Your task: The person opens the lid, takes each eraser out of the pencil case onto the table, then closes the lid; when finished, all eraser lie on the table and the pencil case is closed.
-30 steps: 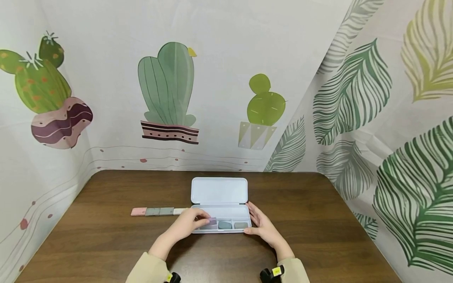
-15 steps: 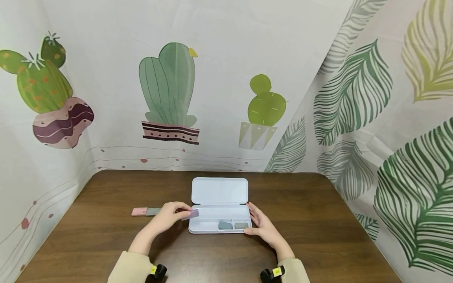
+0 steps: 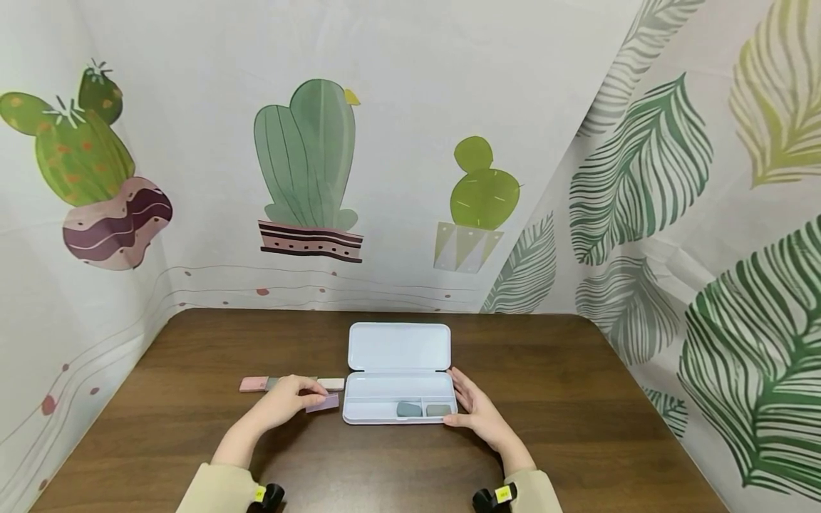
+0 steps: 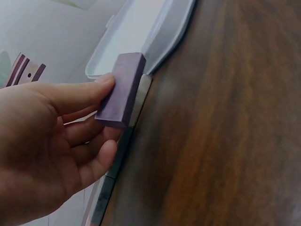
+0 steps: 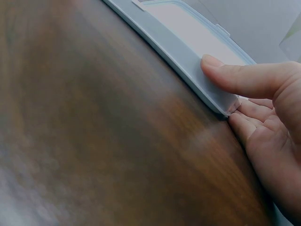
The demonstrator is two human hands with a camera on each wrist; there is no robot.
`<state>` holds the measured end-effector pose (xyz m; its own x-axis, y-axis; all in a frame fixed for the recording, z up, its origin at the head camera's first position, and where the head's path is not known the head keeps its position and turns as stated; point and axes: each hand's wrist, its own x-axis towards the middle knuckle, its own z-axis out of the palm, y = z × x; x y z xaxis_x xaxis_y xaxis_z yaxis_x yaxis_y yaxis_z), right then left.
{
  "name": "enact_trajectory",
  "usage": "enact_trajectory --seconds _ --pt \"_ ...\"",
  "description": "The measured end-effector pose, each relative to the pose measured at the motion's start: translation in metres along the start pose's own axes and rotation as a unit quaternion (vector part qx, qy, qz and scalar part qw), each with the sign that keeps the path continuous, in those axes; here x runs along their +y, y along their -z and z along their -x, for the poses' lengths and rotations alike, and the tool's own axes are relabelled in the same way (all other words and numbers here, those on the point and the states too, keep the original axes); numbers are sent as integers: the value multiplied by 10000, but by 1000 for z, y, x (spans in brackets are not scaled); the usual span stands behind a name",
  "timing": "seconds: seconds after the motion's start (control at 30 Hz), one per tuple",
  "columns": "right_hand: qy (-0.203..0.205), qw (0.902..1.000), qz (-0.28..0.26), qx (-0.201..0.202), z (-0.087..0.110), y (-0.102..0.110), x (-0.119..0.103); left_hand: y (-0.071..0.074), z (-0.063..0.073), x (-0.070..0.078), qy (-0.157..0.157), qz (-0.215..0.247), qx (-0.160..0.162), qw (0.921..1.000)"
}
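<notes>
My left hand [image 3: 279, 400] pinches a purple eraser [image 4: 120, 92] between thumb and fingers, above the table left of the pencil case. The open white pencil case [image 3: 399, 347] stands with its lid tipped back. In its front compartments lie a blue-grey eraser [image 3: 409, 410] and a grey eraser [image 3: 439, 410]. My right hand [image 3: 477, 412] grips the case's right end, thumb at the front rim and fingers along the side. Behind my left hand runs a row of erasers, with a pink eraser [image 3: 253, 385] at the left end and a white eraser [image 3: 332, 384] near the case; my hand partly hides the grey-green middle.
The brown wooden table [image 3: 410, 470] extends around the case on all sides. A white cloth with printed cacti and leaves [image 3: 398, 157] hangs behind and to the sides of the table.
My left hand has lifted the purple eraser out of the case's front left compartment and carried it left, to just in front of the row. The right hand has stayed on the case.
</notes>
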<state>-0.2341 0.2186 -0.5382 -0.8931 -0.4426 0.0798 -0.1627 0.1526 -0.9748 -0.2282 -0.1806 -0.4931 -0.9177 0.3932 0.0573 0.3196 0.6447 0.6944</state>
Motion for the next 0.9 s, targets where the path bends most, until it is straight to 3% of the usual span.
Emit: enact_trajectory --seconds 0.43,0.9 --pt "100 9999 -32 -11 1 -1 -1 -7 -4 0 -305 -292 -127 9990" --pt "102 9999 24 4 0 0 0 -13 -8 0 -292 -680 273 9969"
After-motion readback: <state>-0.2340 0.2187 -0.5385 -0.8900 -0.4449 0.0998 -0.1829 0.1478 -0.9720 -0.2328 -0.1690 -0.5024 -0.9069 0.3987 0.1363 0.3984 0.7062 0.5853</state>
